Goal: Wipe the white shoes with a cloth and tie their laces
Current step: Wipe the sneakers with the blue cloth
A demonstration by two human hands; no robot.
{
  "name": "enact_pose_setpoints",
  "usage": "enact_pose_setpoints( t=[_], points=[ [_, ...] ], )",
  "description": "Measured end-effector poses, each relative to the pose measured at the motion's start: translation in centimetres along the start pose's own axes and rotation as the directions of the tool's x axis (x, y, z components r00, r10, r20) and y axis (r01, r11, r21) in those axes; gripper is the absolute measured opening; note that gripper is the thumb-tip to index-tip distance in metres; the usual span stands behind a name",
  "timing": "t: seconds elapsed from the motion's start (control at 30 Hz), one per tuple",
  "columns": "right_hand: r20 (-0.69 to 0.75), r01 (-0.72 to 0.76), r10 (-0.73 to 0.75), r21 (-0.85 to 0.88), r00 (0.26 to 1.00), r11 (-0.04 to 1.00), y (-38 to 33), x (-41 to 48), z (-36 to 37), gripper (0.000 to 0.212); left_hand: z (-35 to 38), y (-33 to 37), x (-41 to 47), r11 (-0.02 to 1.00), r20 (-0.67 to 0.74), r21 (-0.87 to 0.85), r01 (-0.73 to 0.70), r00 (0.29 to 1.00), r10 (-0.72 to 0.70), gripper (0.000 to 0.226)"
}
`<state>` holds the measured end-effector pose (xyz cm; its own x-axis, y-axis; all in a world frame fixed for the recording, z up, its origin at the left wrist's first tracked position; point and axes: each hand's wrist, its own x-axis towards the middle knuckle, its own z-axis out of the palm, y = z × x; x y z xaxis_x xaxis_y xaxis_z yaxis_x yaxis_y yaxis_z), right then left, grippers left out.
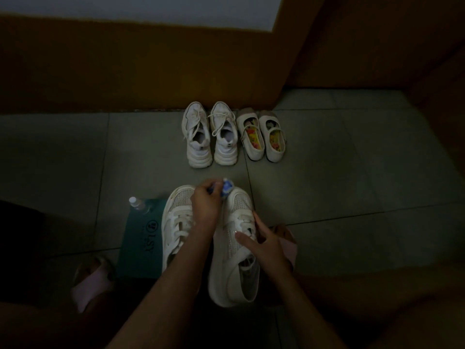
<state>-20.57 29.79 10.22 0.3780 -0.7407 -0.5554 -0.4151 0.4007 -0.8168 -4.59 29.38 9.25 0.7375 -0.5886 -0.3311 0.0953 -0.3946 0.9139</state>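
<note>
my left grip clenches the blue-white cloth at the toe of the white shoe, tilted on the floor; my right grip grasps its side.

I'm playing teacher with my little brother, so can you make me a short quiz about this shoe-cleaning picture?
1. Which hand holds the blue-and-white cloth? A) left B) right
2. True or false: the white-capped bottle lies inside a shoe.
3. How many shoe pairs stand by the wall?
Key: 1. A: the left hand grips it; the right hand holds a white sneaker. 2. False: it is at the teal bag's far corner. 3. Two: laced white sneakers and strap flats.
</note>
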Motion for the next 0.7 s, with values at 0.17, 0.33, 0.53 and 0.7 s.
enact_pose_setpoints(
  t=[0.17, 0.33, 0.53, 0.7],
  points=[
    [-0.008, -0.004, 0.004, 0.005, 1.0, 1.0, 0.4, 0.4, 0.2, 0.071, -0.1, -0.7, -0.1, 0.989, -0.079, 0.092, -0.114, 0.989, 0.122, 0.023],
    [-0.017, -0.019, 0.019, 0.015, 1.0, 1.0, 0.5, 0.4, 0.1, 0.072, -0.3, -1.3, 0.0, 0.96, 0.035, 0.176, -0.217, 0.976, 0.215, 0.024],
    [-0.02, 0.008, -0.007, 0.043, 1.0, 0.999, 0.4, 0.3, 0.2, 0.069, -0.6, -1.2, -0.6, 0.93, 0.142, 0.242, -0.276, 0.959, 0.247, 0.022],
    [-0.022, -0.003, 0.003, 0.001, 1.0, 1.0, 0.5, 0.3, 0.3, 0.074, -1.4, -1.8, -0.6, 0.943, 0.133, 0.219, -0.25, 0.965, 0.225, 0.025]
  ],
)
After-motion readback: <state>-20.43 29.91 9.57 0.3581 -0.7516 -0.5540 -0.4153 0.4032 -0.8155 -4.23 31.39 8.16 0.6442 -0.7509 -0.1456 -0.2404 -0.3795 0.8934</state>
